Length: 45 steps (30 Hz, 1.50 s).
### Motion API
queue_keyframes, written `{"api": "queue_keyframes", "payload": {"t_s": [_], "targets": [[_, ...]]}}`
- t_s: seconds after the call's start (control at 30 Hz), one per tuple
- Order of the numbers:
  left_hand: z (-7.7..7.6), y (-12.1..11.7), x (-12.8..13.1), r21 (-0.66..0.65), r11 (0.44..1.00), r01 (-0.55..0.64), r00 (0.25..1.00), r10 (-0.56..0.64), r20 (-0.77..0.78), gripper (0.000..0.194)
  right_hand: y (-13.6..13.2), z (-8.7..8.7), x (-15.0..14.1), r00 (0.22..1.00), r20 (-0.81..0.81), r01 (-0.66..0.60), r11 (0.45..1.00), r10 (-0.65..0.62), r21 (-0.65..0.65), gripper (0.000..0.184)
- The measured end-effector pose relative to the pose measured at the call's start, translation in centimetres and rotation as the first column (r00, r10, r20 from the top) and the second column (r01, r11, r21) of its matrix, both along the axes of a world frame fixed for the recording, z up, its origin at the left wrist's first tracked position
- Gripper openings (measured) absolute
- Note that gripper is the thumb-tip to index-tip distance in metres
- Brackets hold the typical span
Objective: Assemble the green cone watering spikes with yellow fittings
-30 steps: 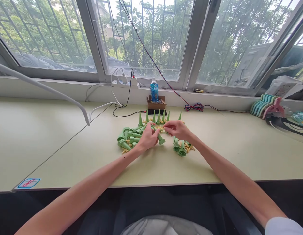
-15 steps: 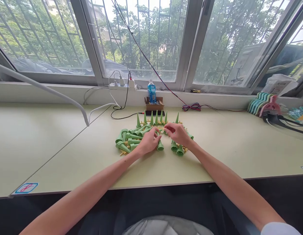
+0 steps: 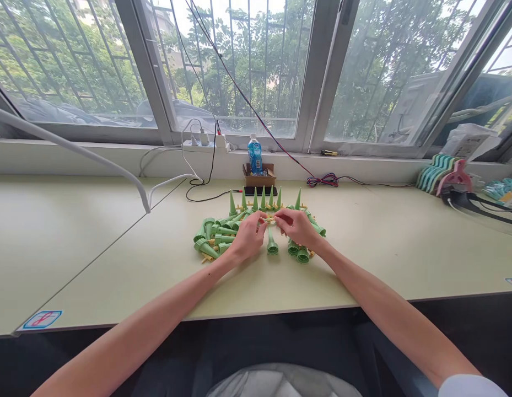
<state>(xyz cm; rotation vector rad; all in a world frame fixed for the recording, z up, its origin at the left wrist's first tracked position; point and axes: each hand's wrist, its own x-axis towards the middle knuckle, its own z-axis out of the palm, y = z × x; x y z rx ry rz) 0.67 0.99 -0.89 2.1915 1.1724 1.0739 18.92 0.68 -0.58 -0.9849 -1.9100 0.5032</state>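
Both my hands meet over the table, fingers pinched around a small yellow plastic piece (image 3: 269,219). My left hand (image 3: 249,234) grips its left end, and my right hand (image 3: 297,226) its right end. Just below the fingertips, a green cone-shaped spike (image 3: 273,245) lies with its wide threaded end toward me. Left of my left hand is a pile of green spikes (image 3: 220,230) with yellow valve pieces among them. Beneath my right hand lie more spikes (image 3: 302,255). Behind the hands stands a row of upright green spikes (image 3: 263,198) with yellow fittings at their bases.
A phone (image 3: 259,191) lies behind the row, before a small cardboard box (image 3: 259,177) and a blue-labelled bottle (image 3: 254,156). Cables and a power strip (image 3: 204,146) are at the back. A white tube (image 3: 94,151) arches over the left. Hangers (image 3: 437,173) stand far right.
My left hand has turned a little and its thumb has drawn up to the yellow piece, uncovering the spike below. The two hands' fingertips stay close together on the piece.
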Motion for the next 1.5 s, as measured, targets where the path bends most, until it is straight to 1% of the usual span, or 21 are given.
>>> {"api": "queue_keyframes", "payload": {"t_s": [0.13, 0.3, 0.53, 0.73, 0.83, 0.97, 1.2, 1.37, 1.5], "targets": [[0.17, 0.00, 0.06, 0.061, 0.998, 0.016, 1.000, -0.018, 0.026, 0.019, -0.11, 0.10, -0.13, 0.997, -0.062, -0.039, 0.997, 0.034, -0.070, 0.021], [0.14, -0.01, 0.14, 0.082, 0.996, 0.025, 0.999, -0.029, 0.039, 0.019, 0.01, 0.04, -0.14, 0.992, -0.109, -0.072, 0.991, 0.059, -0.116, 0.022], [-0.05, 0.16, 0.06, 0.085, 0.996, 0.009, 0.999, -0.013, 0.043, 0.017, -0.17, -0.06, -0.11, 1.000, -0.023, -0.019, 0.996, 0.017, -0.082, 0.023], [0.10, 0.05, 0.01, 0.049, 0.999, 0.004, 1.000, -0.005, 0.028, 0.021, -0.48, 0.15, -0.12, 0.999, -0.013, -0.043, 0.997, 0.042, -0.064, 0.024], [0.19, -0.04, -0.01, 0.041, 0.999, 0.026, 0.999, -0.027, 0.020, 0.023, -0.46, 0.19, -0.10, 0.998, 0.004, -0.056, 0.997, 0.056, -0.060, 0.026], [0.24, -0.15, 0.05, 0.040, 0.997, 0.072, 0.997, -0.073, 0.022, 0.025, -0.38, 0.20, -0.14, 0.999, 0.027, -0.042, 0.998, 0.044, -0.047, 0.028], [0.13, -0.18, 0.14, 0.048, 0.995, 0.086, 0.996, -0.088, 0.027, 0.023, -0.62, 0.48, -0.16, 0.999, 0.024, -0.036, 0.999, 0.036, -0.027, 0.023], [-0.07, -0.14, 0.08, 0.082, 0.990, 0.114, 0.993, -0.114, -0.001, 0.024, -0.63, 0.53, -0.10, 0.999, 0.041, -0.034, 0.999, 0.035, -0.027, 0.027], [-0.08, -0.22, 0.09, 0.095, 0.988, 0.125, 0.992, -0.124, -0.017, 0.025, -0.49, 0.43, -0.12, 0.998, 0.059, -0.003, 1.000, 0.003, 0.005, 0.029]]}}
